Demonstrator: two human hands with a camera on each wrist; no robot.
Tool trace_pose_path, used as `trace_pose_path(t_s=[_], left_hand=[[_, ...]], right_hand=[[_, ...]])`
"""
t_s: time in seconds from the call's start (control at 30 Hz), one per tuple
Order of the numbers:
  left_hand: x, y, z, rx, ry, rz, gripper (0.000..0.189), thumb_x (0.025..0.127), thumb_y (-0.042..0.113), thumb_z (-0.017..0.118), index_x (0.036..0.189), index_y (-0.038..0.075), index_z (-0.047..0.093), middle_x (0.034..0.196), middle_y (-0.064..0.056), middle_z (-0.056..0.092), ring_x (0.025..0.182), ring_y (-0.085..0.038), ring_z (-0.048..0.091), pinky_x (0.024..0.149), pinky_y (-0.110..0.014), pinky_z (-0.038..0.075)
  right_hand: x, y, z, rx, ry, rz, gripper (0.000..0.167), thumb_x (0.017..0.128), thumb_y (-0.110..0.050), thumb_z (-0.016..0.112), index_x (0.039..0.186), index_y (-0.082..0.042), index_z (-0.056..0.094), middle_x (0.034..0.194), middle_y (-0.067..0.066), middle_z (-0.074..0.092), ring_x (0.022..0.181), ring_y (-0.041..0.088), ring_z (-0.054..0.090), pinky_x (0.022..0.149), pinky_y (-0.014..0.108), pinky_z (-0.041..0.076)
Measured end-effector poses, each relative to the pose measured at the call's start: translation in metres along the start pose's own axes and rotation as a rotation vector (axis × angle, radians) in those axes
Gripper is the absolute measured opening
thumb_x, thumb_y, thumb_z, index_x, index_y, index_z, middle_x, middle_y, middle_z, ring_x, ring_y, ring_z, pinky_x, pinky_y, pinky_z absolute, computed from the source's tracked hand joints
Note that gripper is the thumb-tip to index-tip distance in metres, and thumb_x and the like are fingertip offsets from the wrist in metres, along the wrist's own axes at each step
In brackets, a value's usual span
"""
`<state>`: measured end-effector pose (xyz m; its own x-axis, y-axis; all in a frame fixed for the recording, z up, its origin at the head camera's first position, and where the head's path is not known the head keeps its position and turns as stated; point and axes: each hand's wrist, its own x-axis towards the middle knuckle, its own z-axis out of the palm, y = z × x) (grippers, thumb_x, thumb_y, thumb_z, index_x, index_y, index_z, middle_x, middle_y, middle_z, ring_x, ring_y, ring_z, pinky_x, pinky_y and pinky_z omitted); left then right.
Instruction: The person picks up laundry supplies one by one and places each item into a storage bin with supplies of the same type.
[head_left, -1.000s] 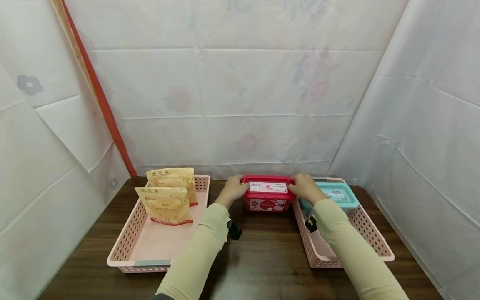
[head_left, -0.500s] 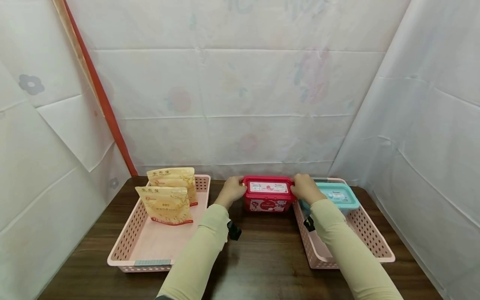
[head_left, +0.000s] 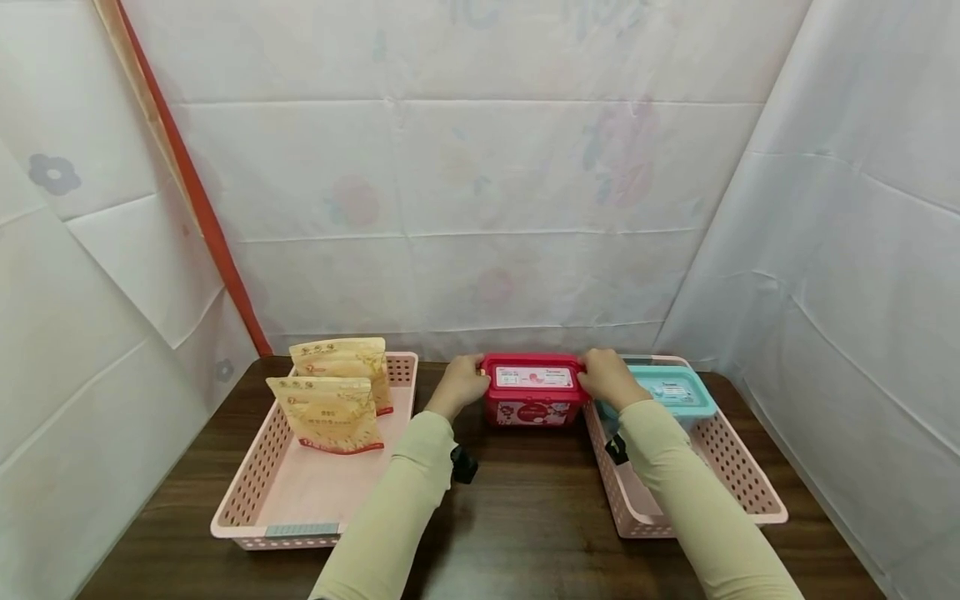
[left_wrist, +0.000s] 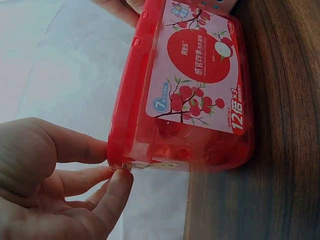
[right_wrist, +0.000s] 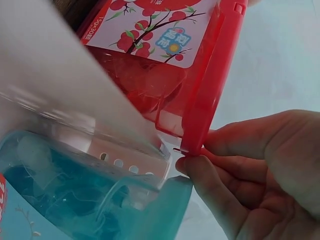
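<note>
A red lidded tub of laundry pods (head_left: 534,392) stands on the dark wooden table, between two pink baskets. My left hand (head_left: 462,385) pinches the left end of its lid rim; in the left wrist view the left thumb and fingers (left_wrist: 117,192) meet at the lid's edge. At the opposite end my right hand (head_left: 611,379) pinches the lid rim, which the right wrist view shows close above a teal tub (right_wrist: 80,175). That teal tub lies in the right basket, partly hidden behind the right hand and sleeve. The red lid sits on the tub.
The left pink basket (head_left: 255,475) holds two yellow pouches (head_left: 330,417) standing upright. The right pink basket (head_left: 626,508) reaches close to the red tub's right end. Behind the wooden table (head_left: 525,517) hangs a pale patterned sheet (head_left: 450,283).
The hands stay at the two ends of the red tub's lid, with slight finger shifts. The whole view has shifted a little; the tub and baskets keep their places.
</note>
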<state>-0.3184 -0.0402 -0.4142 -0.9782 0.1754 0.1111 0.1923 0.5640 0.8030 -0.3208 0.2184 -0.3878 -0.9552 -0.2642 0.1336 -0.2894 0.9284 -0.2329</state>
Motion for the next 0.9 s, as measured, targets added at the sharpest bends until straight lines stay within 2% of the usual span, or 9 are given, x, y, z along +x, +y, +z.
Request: trace_pose_path(t_s=[0.2,0.33,0.43,0.5,0.6,0.67,0.73,0.8,0.9], left_hand=[[-0.008,0.001,-0.006,0.001,-0.026,-0.006,0.042,0.088,-0.006,0.057,0.129,-0.011,0.06,0.11,-0.018,0.067,0.083,-0.02,0.054,0.069,-0.027,0.048],[-0.013,0.003,-0.012,0.0,-0.06,-0.012,0.028,0.087,-0.008,0.054,0.112,-0.01,0.066,0.094,-0.015,0.064,0.073,-0.018,0.048,0.06,-0.024,0.04],[-0.017,0.004,-0.016,0.034,-0.08,-0.004,0.015,0.086,-0.008,0.054,0.097,-0.009,0.064,0.084,-0.014,0.058,0.071,-0.019,0.045,0.059,-0.026,0.038],[-0.02,0.004,-0.019,0.06,-0.091,-0.007,0.018,0.086,-0.007,0.056,0.101,-0.009,0.066,0.087,-0.013,0.059,0.075,-0.02,0.046,0.061,-0.026,0.039],[-0.024,0.003,-0.022,0.089,-0.113,-0.021,0.023,0.087,-0.005,0.058,0.108,-0.009,0.066,0.088,-0.013,0.059,0.076,-0.02,0.048,0.062,-0.025,0.041],[-0.027,0.003,-0.025,0.1,-0.129,-0.024,0.022,0.086,-0.005,0.059,0.106,-0.008,0.067,0.083,-0.009,0.058,0.073,-0.018,0.048,0.06,-0.025,0.041],[-0.029,0.003,-0.027,0.114,-0.14,-0.008,0.011,0.084,-0.005,0.06,0.093,-0.006,0.066,0.073,-0.006,0.052,0.066,-0.017,0.046,0.056,-0.024,0.038],[-0.032,0.003,-0.03,0.141,-0.146,0.017,0.003,0.082,-0.004,0.06,0.083,-0.002,0.063,0.067,-0.004,0.047,0.064,-0.016,0.043,0.055,-0.025,0.036],[-0.037,0.003,-0.034,0.182,-0.153,0.035,0.006,0.081,-0.003,0.062,0.077,0.001,0.059,0.069,-0.004,0.046,0.068,-0.018,0.044,0.058,-0.027,0.037]], right_hand=[[-0.001,-0.004,0.0,0.029,-0.055,0.021,0.018,0.095,-0.005,0.061,0.077,-0.004,0.064,0.064,0.004,0.051,0.059,0.018,0.041,0.056,0.031,0.038],[-0.004,-0.009,-0.001,0.047,-0.073,0.006,0.014,0.094,-0.004,0.061,0.081,-0.002,0.066,0.068,0.005,0.056,0.06,0.018,0.045,0.057,0.031,0.041],[-0.007,-0.012,-0.003,0.062,-0.08,-0.023,0.021,0.093,-0.001,0.061,0.072,-0.003,0.06,0.063,0.003,0.051,0.056,0.015,0.042,0.054,0.029,0.038],[-0.01,-0.015,-0.004,0.086,-0.099,-0.036,0.026,0.093,0.0,0.061,0.068,-0.003,0.055,0.059,0.001,0.044,0.053,0.013,0.037,0.052,0.027,0.034],[-0.015,-0.019,-0.006,0.122,-0.137,-0.036,0.02,0.094,0.0,0.06,0.075,0.0,0.058,0.056,-0.001,0.038,0.05,0.011,0.034,0.051,0.025,0.032],[-0.019,-0.021,-0.006,0.135,-0.152,-0.031,0.013,0.095,-0.001,0.06,0.082,0.002,0.061,0.056,-0.001,0.039,0.05,0.01,0.034,0.051,0.025,0.033],[-0.021,-0.023,-0.006,0.14,-0.158,-0.028,0.009,0.095,-0.002,0.061,0.087,0.002,0.064,0.058,0.0,0.043,0.051,0.011,0.037,0.051,0.025,0.034],[-0.024,-0.025,-0.006,0.143,-0.16,-0.047,0.009,0.094,-0.001,0.062,0.086,0.002,0.064,0.06,0.001,0.046,0.052,0.011,0.039,0.052,0.025,0.036],[-0.028,-0.029,-0.007,0.155,-0.171,-0.065,0.012,0.094,-0.001,0.063,0.081,-0.001,0.062,0.063,0.002,0.048,0.054,0.012,0.041,0.052,0.026,0.037]])
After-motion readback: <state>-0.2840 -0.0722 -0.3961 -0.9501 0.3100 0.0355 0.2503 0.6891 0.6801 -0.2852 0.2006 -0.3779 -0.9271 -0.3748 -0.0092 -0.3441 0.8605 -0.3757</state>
